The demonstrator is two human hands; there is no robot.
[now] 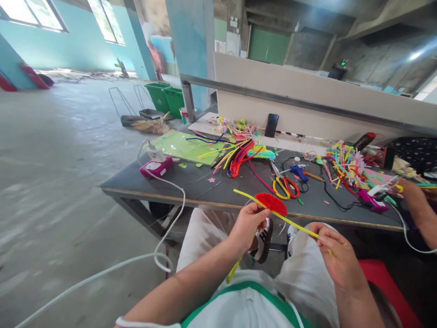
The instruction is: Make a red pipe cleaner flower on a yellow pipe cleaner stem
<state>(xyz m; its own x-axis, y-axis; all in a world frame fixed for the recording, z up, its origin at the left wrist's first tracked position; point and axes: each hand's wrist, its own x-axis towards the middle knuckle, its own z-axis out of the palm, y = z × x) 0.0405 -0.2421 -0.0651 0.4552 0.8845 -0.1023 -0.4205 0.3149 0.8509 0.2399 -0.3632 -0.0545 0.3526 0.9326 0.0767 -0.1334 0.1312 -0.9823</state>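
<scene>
A yellow pipe cleaner (296, 224) stretches between my two hands above my lap, in front of the table edge. My left hand (251, 223) pinches it together with a red half-round fuzzy piece (272, 203), which lies against the pipe cleaner's far side. Closed round the pipe cleaner's right end is my right hand (336, 250). Just beyond, scissors with yellow and red handles (286, 187) rest on the table beside a blue glue gun (299, 172). A bundle of mixed-colour pipe cleaners (239, 159) lies behind my left hand.
The dark table (191, 193) bears a green sheet (187, 146), a magenta power strip (156, 167) with a white cable, a propped phone (271, 125) and a colourful craft pile (344, 161). At the right edge another person's hand (414, 200) is beside a second magenta power strip (373, 201).
</scene>
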